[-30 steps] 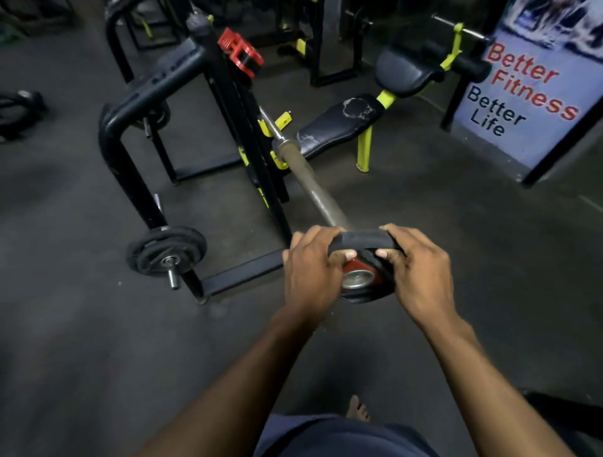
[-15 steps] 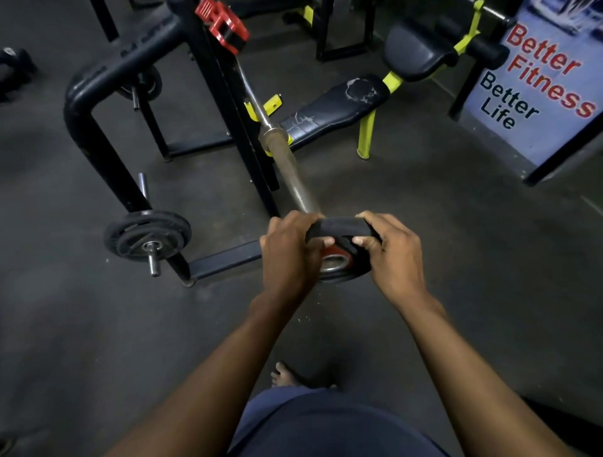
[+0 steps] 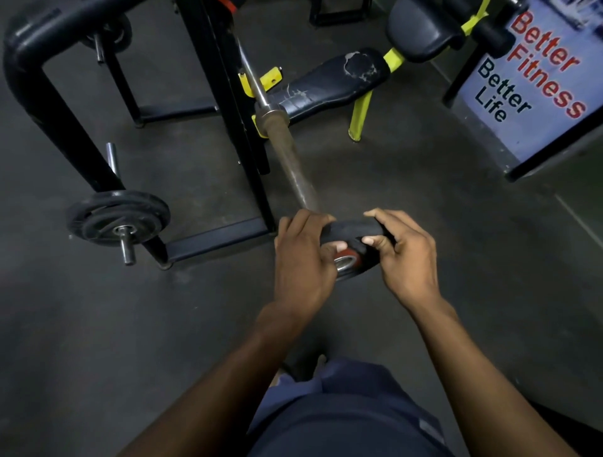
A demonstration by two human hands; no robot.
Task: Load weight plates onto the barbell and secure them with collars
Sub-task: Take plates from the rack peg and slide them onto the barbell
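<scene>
A small black weight plate [image 3: 354,230] with a red centre and a steel hub sits on the near end of the barbell sleeve [image 3: 288,159]. My left hand [image 3: 301,261] grips its left side and my right hand [image 3: 408,257] grips its right side. The bar runs away from me up to the black rack [image 3: 225,98]. The rest of the sleeve up to its steel shoulder is bare. A red collar [image 3: 228,4] is just visible at the top edge of the frame.
A black plate tree [image 3: 42,94] stands at the left with stacked plates [image 3: 117,217] on its low peg. A black bench with yellow legs [image 3: 329,83] lies beyond the bar. A "Better Fitness Better Life" sign [image 3: 535,88] stands at the right on the dark floor.
The view has tilted down and moved closer. Both hands keep their grip on the plate at the sleeve's end; the plate has hardly shifted along the bar.
</scene>
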